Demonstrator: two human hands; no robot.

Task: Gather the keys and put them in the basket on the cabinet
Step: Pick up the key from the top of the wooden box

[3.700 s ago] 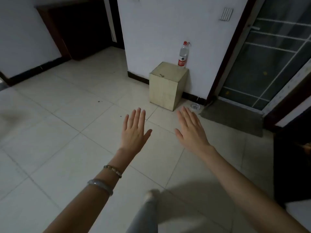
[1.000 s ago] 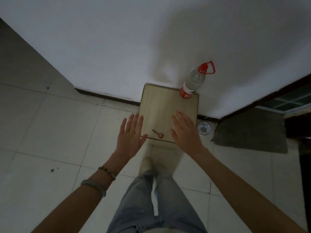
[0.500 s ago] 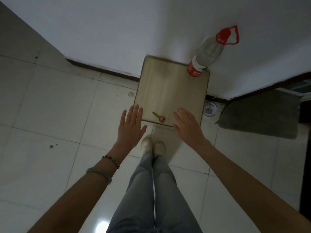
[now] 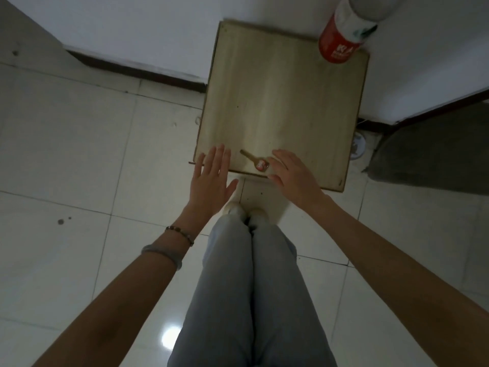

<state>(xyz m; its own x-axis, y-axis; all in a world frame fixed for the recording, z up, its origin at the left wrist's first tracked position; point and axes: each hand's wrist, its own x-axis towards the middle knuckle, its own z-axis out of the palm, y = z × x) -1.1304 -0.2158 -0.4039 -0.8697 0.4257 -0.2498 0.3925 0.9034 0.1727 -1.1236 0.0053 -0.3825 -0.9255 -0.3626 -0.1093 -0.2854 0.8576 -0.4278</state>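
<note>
The key lies flat near the front edge of the wooden box, both hands empty and spread, right hand fingertips beside its head, apparently poised to pinch, left hand idle.

- Both forearms are bare, without sleeves.
- A dark beaded bracelet circles the left wrist.
- A pale grey-green bangle sits further up that forearm.
- Light grey-blue trousers cover the legs.
- Off-white shoes show below them.
</note>
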